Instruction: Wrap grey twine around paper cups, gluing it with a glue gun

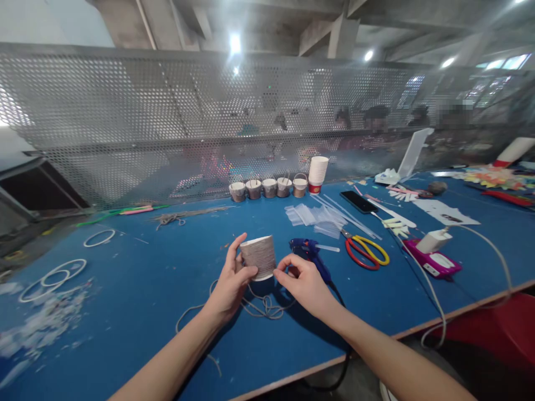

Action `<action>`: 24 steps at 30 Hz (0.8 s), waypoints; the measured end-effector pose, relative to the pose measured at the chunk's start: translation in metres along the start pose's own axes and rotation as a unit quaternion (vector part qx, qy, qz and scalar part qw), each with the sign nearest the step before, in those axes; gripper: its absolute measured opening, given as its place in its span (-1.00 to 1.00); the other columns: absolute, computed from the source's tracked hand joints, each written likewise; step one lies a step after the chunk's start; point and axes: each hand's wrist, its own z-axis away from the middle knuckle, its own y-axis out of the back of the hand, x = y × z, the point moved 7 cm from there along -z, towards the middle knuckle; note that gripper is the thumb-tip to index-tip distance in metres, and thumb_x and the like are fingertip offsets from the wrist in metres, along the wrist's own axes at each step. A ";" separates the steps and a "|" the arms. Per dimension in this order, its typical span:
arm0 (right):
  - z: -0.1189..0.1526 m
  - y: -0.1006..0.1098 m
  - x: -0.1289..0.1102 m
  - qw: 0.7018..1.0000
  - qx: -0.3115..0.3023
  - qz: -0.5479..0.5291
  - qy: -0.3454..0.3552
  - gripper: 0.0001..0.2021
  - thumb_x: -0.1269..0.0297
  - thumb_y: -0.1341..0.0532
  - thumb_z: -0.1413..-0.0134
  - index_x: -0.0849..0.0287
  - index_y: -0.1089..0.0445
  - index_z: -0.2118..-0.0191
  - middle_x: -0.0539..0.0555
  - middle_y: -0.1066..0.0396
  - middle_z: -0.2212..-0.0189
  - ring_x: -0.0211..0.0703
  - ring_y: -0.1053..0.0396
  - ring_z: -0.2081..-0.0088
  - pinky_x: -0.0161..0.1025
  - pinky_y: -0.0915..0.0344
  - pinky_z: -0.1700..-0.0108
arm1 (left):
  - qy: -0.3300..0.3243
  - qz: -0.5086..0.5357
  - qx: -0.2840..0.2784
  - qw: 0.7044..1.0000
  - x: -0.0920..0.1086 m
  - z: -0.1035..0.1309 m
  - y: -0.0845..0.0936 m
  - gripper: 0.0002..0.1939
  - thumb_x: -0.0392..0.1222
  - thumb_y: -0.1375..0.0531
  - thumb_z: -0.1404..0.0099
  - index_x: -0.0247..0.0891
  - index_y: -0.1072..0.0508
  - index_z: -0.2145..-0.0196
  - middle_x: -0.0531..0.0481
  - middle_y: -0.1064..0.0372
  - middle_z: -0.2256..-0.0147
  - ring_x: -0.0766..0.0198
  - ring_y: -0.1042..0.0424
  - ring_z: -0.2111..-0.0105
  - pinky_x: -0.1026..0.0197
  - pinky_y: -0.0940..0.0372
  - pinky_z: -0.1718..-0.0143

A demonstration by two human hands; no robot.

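My left hand (232,277) grips a paper cup (259,257) tilted above the blue table. Grey-brown cord covers most of the cup's side, with a white band showing at one end. At the cup's right edge, my right hand (301,277) has thumb and forefinger pinched together; whatever lies between them is too small to make out. Loose grey cord (267,309) trails in loops on the table below the cup. Just beyond my right hand lies a blue glue gun (308,247) with a clear glue stick in its back end.
Several cord-wrapped cups (270,188) line the back beside stacked paper cups (318,171). Scissors (364,252), clear glue sticks (351,216), a phone (358,201) and a pink power strip (434,260) with cables lie right. White rings (53,277) and scraps (45,326) lie left. A perforated metal screen (167,122) stands behind.
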 end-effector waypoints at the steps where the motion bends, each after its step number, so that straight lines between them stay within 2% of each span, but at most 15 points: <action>1: 0.000 -0.001 0.001 1.000 -0.004 -0.003 -0.007 -0.87 0.24 -0.16 0.02 0.15 -0.26 0.50 -0.13 -0.11 0.63 -0.31 -0.03 0.58 -0.34 0.02 0.54 | -0.001 0.001 -0.002 1.000 0.000 0.000 0.000 -0.14 -0.30 -0.33 0.09 -0.03 -0.16 -0.18 0.07 -0.41 0.25 0.30 -0.39 0.33 0.31 -0.26 0.28; 5: 0.001 -0.004 0.001 0.999 -0.013 -0.017 -0.025 -0.86 0.23 -0.15 0.04 0.14 -0.25 0.50 -0.14 -0.08 0.65 -0.32 0.00 0.59 -0.34 0.05 0.55 | -0.010 0.008 -0.017 1.000 -0.002 0.000 -0.002 -0.19 -0.29 -0.34 0.09 -0.03 -0.20 -0.14 0.06 -0.40 0.26 0.23 -0.41 0.27 0.21 -0.28 0.16; 8: 0.002 -0.006 0.002 0.999 -0.018 -0.024 -0.026 -0.86 0.22 -0.15 0.04 0.14 -0.24 0.51 -0.15 -0.05 0.65 -0.33 0.03 0.60 -0.34 0.05 0.55 | -0.025 0.005 -0.023 0.999 -0.003 0.000 -0.004 -0.14 -0.26 -0.38 0.11 -0.02 -0.16 -0.14 0.00 -0.39 0.15 0.14 -0.41 0.14 0.08 -0.25 0.02; 12: 0.002 -0.006 0.000 1.000 -0.019 -0.017 -0.007 -0.87 0.25 -0.15 0.03 0.16 -0.27 0.51 -0.12 -0.11 0.62 -0.32 -0.02 0.57 -0.34 0.01 0.52 | -0.027 -0.010 -0.003 1.000 -0.005 0.000 -0.003 -0.12 -0.24 -0.42 0.13 -0.02 -0.14 -0.12 -0.03 -0.35 0.06 0.11 -0.39 0.05 0.03 -0.20 -0.07; 18: 0.004 -0.003 -0.004 1.000 -0.001 -0.001 0.015 -0.88 0.29 -0.15 0.03 0.16 -0.28 0.52 -0.11 -0.13 0.61 -0.31 -0.05 0.56 -0.34 -0.03 0.50 | -0.010 0.002 0.000 1.000 -0.005 0.002 -0.004 -0.12 -0.26 -0.41 0.13 -0.03 -0.15 -0.12 -0.03 -0.39 0.09 0.09 -0.42 0.07 0.01 -0.21 -0.07; 24: 0.003 -0.005 -0.002 1.000 0.000 -0.010 0.017 -0.87 0.29 -0.15 0.03 0.16 -0.26 0.53 -0.10 -0.15 0.59 -0.32 -0.06 0.57 -0.35 -0.04 0.52 | 0.010 0.011 -0.013 1.000 -0.006 0.002 -0.007 -0.08 -0.24 -0.40 0.09 -0.02 -0.07 -0.18 0.00 -0.45 0.20 0.15 -0.47 0.21 0.04 -0.25 0.00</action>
